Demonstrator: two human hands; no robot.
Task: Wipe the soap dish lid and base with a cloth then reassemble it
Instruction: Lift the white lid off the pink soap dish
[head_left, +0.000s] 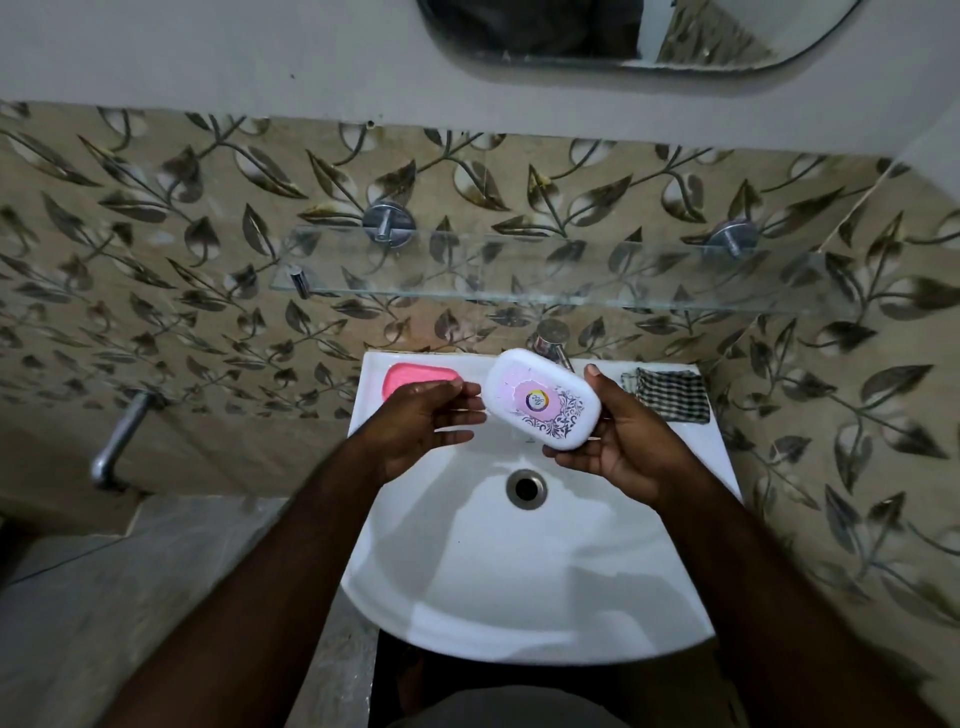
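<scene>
My right hand (618, 441) holds a white oval soap dish (543, 399) with a printed floral lid, tilted above the back of the sink. Whether lid and base are joined I cannot tell. My left hand (421, 421) hovers just left of the dish, palm up and fingers spread, its fingertips close to the dish's edge and holding nothing. A pink bar of soap (415, 375) lies on the sink's back left ledge, partly hidden by my left fingers. A black-and-white checked cloth (670, 392) lies on the back right ledge.
The white sink (467, 582) has a metal drain (526, 488) at its middle. A tap (553, 345) sticks out of the tiled wall behind the dish. A glass shelf (545, 270) hangs above. A second tap (122, 441) is on the left wall.
</scene>
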